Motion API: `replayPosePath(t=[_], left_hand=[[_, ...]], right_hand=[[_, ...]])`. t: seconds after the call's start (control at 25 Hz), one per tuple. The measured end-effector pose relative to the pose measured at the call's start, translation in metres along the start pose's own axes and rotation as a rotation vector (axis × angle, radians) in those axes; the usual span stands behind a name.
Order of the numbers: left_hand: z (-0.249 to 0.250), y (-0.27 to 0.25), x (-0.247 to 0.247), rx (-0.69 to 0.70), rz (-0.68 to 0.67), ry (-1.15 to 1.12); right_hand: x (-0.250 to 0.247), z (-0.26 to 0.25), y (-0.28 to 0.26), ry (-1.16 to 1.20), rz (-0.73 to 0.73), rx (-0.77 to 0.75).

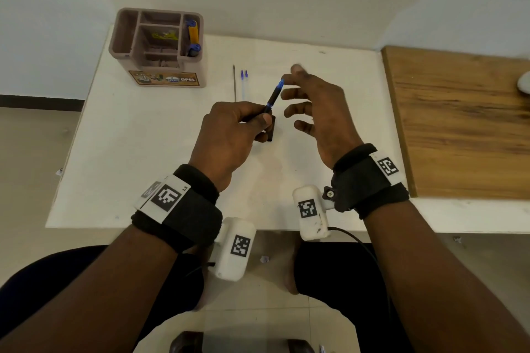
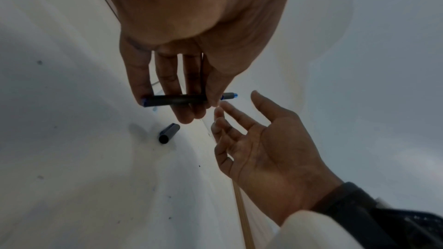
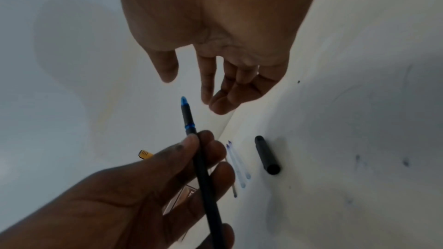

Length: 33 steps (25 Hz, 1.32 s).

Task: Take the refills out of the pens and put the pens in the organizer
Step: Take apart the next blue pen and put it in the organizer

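Observation:
My left hand [image 1: 238,123] grips a black pen [image 1: 274,97] with a blue tip, pointing up and away; the same pen [image 2: 177,99] [image 3: 199,158] shows in both wrist views. My right hand [image 1: 312,103] hovers open just right of the tip, fingers spread, touching nothing. The pen's black cap [image 1: 271,132] [image 2: 169,133] [image 3: 267,155] lies on the white table [image 1: 143,152]. Three removed refills [image 1: 241,83] [image 3: 238,162] lie side by side beyond my hands. The brown organizer [image 1: 160,49] stands at the far left corner with a yellow pen [image 1: 193,34] in its right compartment.
A wooden board [image 1: 459,123] covers the table's right side, with a pale object [image 1: 524,82] at its far edge. White walls close in behind. The table's near edge runs above my knees.

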<state>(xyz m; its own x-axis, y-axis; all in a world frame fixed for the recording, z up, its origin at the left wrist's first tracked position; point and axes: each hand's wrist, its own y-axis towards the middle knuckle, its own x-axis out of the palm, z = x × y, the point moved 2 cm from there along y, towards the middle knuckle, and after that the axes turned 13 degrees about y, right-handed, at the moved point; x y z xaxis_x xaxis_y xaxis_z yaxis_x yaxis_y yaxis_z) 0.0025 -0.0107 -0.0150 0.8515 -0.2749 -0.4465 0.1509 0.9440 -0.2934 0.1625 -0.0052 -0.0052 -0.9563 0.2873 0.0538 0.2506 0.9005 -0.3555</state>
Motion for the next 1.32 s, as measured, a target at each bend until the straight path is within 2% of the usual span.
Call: replayPosePath(t=[0.12, 0.2, 0.36, 0.44, 0.6, 0.84, 0.96, 1.08, 1.2, 1.32], left_hand=[[0.0000, 0.0013, 0.0003, 0.005, 0.003, -0.014], [0.0001, 0.0004, 0.0005, 0.000, 0.000, -0.018], [0.0002, -0.0004, 0.0004, -0.001, -0.014, -0.014], [0.0005, -0.0003, -0.0003, -0.004, -0.012, -0.014], [-0.0002, -0.0001, -0.0013, -0.004, -0.014, -0.023], [-0.0008, -0.0008, 0.0007, 0.019, -0.012, -0.011], [0.0009, 0.0002, 0.0003, 0.003, -0.011, -0.014], [0.0006, 0.0009, -0.0012, -0.008, -0.006, -0.026], [-0.0002, -0.0002, -0.0007, 0.002, -0.004, -0.029], [0.0008, 0.0000, -0.0002, 0.014, -0.004, -0.028]], right_hand=[[-0.0041, 0.0004, -0.0013, -0.062, -0.062, -0.123], [-0.0031, 0.0016, 0.0000, -0.099, -0.068, -0.152], [0.0021, 0.0042, 0.0031, -0.126, -0.020, -0.142], [0.0027, 0.0043, 0.0019, -0.066, -0.013, -0.117], [-0.0011, -0.0012, -0.0008, -0.037, -0.094, -0.162], [0.0027, 0.0030, 0.0027, -0.072, -0.007, -0.171], [0.0019, 0.0016, 0.0003, -0.015, -0.031, -0.141], [-0.0010, -0.0001, -0.0002, -0.044, -0.072, -0.178], [-0.0004, 0.0001, 0.0010, -0.073, -0.032, -0.201], [0.0040, 0.0018, 0.0000, -0.037, 0.000, -0.162]])
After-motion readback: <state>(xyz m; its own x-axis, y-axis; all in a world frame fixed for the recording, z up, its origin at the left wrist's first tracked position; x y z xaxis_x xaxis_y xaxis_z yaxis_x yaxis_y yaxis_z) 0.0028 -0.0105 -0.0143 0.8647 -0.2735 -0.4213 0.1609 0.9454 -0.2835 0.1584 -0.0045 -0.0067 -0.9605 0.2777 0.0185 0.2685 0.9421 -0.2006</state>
